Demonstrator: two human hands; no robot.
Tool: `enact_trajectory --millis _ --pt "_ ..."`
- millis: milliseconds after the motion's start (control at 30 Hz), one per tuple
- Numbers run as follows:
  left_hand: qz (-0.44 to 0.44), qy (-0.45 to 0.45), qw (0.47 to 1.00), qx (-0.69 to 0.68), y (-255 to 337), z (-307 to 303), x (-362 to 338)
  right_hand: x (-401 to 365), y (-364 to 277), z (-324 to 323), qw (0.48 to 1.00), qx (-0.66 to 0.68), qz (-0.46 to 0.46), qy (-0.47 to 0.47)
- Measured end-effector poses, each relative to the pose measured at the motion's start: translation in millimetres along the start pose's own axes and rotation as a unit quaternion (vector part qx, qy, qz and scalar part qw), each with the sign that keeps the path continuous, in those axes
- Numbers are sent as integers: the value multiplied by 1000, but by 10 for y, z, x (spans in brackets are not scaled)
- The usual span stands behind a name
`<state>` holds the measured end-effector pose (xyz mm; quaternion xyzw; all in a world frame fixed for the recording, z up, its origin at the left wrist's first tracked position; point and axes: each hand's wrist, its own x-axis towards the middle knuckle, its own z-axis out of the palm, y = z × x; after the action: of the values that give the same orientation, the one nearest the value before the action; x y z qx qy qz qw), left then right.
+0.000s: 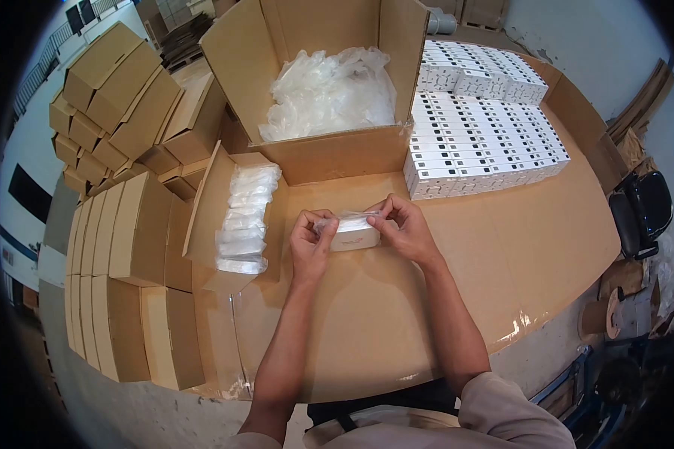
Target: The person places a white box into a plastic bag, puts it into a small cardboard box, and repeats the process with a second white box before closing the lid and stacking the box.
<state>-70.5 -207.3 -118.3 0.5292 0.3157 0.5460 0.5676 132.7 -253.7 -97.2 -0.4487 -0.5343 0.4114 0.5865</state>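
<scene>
A small white box (354, 238) with faint printing on its front is between my two hands above the cardboard-covered table. Clear plastic film, which looks like a bag, lies along its upper edge. My left hand (312, 241) pinches the plastic at the box's left end. At the right end, my right hand (401, 228) pinches the plastic with thumb and forefinger. To the left of my hands stands an open brown carton (204, 196) holding a row of plastic-wrapped white packs (245, 217).
Behind my hands, a large open carton (337, 153) holds a heap of clear plastic bags (333, 90). Stacked white boxes (487, 142) with black squares stand at the back right. Brown cartons (138, 232) are piled on the left. A black chair (642, 209) stands beyond the table's right edge.
</scene>
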Motion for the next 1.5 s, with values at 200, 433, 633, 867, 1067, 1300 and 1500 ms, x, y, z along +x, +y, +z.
enact_trajectory --millis 200,433,633,867,1067,1300,1500 --pt "-9 5 1000 -4 5 30 -10 -7 -8 -5 1000 -6 3 -2" --pt "-42 2 999 -16 103 37 -22 1 7 -3 1000 18 8 -8" --pt "-46 21 999 8 24 19 -8 -2 -51 35 997 72 -4 8" --pt "-11 16 1000 -3 -9 32 4 -50 -192 -89 992 -32 -95 -80" --pt "-1 18 1000 10 -68 10 14 -89 -272 -53 989 -110 -40 -93" --pt "-3 13 1000 10 -64 10 18 -79 -248 -3 993 -106 6 -57" --pt "10 8 1000 -9 -26 48 0 -79 -234 1 987 -152 18 -46"
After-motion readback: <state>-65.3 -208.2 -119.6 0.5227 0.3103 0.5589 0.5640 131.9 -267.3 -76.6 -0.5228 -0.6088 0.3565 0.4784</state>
